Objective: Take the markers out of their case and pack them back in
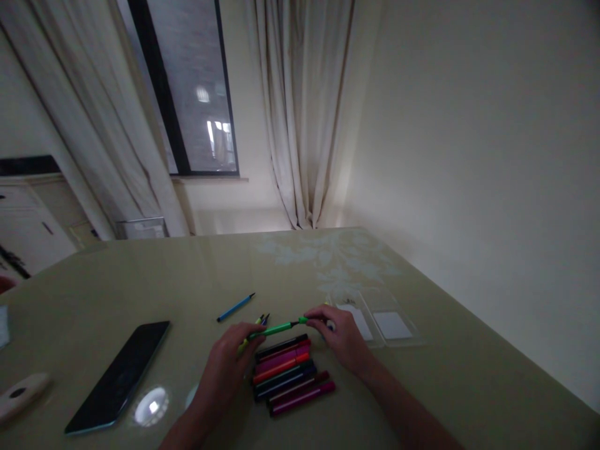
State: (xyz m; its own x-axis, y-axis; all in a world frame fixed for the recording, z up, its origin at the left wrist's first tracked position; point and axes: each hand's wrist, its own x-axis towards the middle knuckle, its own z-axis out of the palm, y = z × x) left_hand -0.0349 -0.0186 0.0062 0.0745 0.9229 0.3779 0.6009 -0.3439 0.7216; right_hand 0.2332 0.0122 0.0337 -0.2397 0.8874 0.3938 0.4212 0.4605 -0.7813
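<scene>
My left hand (228, 353) pinches the barrel of a green marker (277, 329), its dark tip end pointing right. Just off that tip, the fingers of my right hand (341, 328) grip a small green cap (302, 320). Below the two hands lies a row of several capped markers (284, 369) in black, red, orange, navy and magenta. A yellow marker (243, 344) rests partly hidden by my left fingers, with another dark tip near it. Farther back, an uncapped blue marker (235, 307) lies alone on the table.
An open clear plastic case (404, 342) with white inserts lies right of my right hand. To the left are a black tablet or phone (119, 375) and a white rounded object (23, 395). The glossy table (197, 269) runs back toward curtains and meets the wall at right.
</scene>
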